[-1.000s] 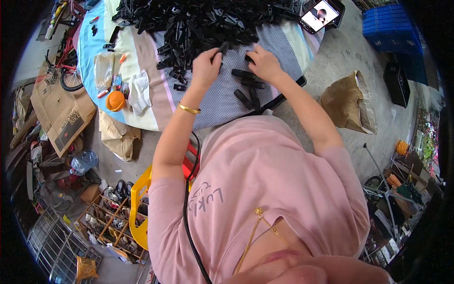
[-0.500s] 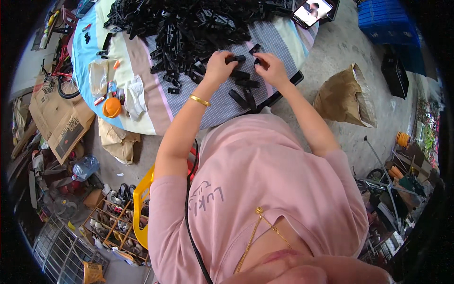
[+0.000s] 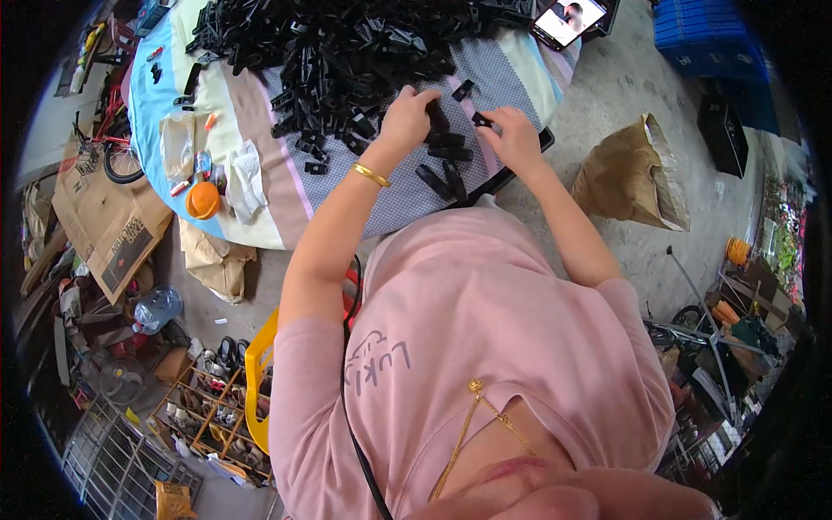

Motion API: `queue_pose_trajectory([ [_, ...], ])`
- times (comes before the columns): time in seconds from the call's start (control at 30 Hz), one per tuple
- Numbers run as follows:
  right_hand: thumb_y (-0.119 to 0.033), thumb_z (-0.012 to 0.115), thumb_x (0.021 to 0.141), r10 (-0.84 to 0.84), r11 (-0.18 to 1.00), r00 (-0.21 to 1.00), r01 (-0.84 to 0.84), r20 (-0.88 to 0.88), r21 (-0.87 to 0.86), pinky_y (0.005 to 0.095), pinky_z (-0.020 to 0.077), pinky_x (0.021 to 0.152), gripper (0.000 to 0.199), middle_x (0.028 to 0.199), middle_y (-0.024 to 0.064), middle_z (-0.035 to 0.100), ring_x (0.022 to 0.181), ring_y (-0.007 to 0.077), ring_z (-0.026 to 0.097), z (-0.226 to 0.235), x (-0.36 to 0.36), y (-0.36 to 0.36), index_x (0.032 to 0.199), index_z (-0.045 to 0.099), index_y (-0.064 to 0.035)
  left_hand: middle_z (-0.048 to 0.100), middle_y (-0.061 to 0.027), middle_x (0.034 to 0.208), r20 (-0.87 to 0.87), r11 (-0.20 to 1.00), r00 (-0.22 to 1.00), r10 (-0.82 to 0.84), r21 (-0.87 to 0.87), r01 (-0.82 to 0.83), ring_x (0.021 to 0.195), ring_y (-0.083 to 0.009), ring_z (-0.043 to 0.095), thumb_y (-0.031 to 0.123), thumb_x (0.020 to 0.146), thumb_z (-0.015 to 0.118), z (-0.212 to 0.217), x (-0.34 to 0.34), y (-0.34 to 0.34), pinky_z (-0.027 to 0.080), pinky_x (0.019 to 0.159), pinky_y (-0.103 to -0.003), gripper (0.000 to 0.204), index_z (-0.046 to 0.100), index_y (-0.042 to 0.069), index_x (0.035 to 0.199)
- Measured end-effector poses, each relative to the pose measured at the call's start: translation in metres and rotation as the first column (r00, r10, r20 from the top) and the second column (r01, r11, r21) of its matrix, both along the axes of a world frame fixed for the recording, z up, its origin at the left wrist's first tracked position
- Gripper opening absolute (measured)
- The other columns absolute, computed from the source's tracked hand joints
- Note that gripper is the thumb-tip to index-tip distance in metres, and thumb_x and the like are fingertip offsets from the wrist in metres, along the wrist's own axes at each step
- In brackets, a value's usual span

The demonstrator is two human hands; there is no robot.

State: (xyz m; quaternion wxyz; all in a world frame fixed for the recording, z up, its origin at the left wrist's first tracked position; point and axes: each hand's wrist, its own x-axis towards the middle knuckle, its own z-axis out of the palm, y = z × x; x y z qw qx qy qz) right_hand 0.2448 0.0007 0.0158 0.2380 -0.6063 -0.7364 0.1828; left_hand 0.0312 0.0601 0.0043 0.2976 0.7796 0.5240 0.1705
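My left hand [image 3: 406,123], a gold bangle on its wrist, is closed on a long black plastic piece [image 3: 438,116] that stands partly hidden by the fingers. Between the thumb and fingers of my right hand [image 3: 515,140] is a small black plastic part [image 3: 482,120], apart from the long piece. Another small black part [image 3: 464,89] lies just beyond, on the cloth. Nearer me, several long black pieces [image 3: 451,154] rest on the patterned tablecloth [image 3: 364,204]. A big heap of black plastic parts [image 3: 338,61] covers the table's far side.
On the table's left are an orange round object [image 3: 203,200], a clear plastic bag [image 3: 177,147] and white tissue [image 3: 246,184]. A phone [image 3: 568,21] with a lit screen is at the far right. An open brown paper sack [image 3: 628,173] stands on the floor to the right.
My right hand has moved slightly right and lower, drawing the small part with it. The long piece in my left hand has turned from lying sideways to pointing more toward me.
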Motion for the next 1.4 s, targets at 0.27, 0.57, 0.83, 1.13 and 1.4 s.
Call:
queue_pose_trajectory([
  [0.27,-0.016,0.068,0.072,0.153,0.981,0.984,-0.162,0.095,0.106,0.0366,0.046,0.073,0.023,0.086,0.0062,0.059,0.087,0.0263,0.056,-0.007,-0.018,0.019,0.093,0.067,-0.0094,0.057,-0.0129,0.091,-0.061,0.982,0.997,0.05,0.185,-0.038,0.084,-0.0329,0.057,0.014,0.068,0.073,0.0,0.006,-0.025,0.048,0.075,-0.04,0.023,0.068,0.008,0.09],
  [0.57,-0.01,0.066,0.071,0.343,0.925,0.905,-0.372,0.252,0.079,0.0373,0.045,0.073,0.02,0.083,0.0063,0.055,0.086,0.0259,0.054,-0.001,-0.021,0.033,0.091,0.066,-0.0077,0.06,-0.01,0.08,0.098,0.981,0.994,0.051,0.182,-0.068,0.082,-0.0311,0.057,0.011,0.064,0.074,-0.009,-0.001,-0.02,0.048,0.073,-0.04,0.019,0.067,0.003,0.08],
  [0.83,-0.015,0.065,0.074,0.401,0.915,0.914,-0.403,0.069,0.027,0.0374,0.0455,0.078,0.019,0.087,0.0096,0.056,0.089,0.0283,0.054,-0.006,-0.023,0.037,0.09,0.065,-0.0055,0.059,-0.0101,0.082,0.025,0.98,0.994,-0.102,0.173,0.097,0.085,-0.0308,0.055,0.013,0.065,0.073,-0.008,-0.006,-0.014,0.046,0.076,-0.04,0.02,0.067,0.004,0.082],
  [1.13,-0.02,0.063,0.079,0.192,0.915,0.93,-0.285,0.312,0.286,0.0327,0.0461,0.085,0.027,0.097,0.0053,0.06,0.1,0.0245,0.053,-0.013,-0.01,0.062,0.102,0.063,-0.0072,0.056,-0.0076,0.1,-0.288,0.789,0.949,0.129,0.609,0.077,0.095,-0.0268,0.05,0.004,0.07,0.059,0.014,-0.035,0.028,0.044,0.077,-0.037,0.032,0.06,0.008,0.102],
  [1.4,-0.01,0.063,0.073,0.198,0.975,0.962,-0.213,0.191,0.06,0.0369,0.0478,0.08,0.037,0.096,0.0086,0.059,0.094,0.0287,0.056,-0.009,-0.025,0.049,0.109,0.059,-0.006,0.056,-0.0043,0.091,-0.343,0.85,0.939,0.036,0.505,0.152,0.091,-0.0248,0.051,0.011,0.071,0.063,0.004,-0.024,0.009,0.044,0.075,-0.037,0.023,0.058,0.011,0.094],
])
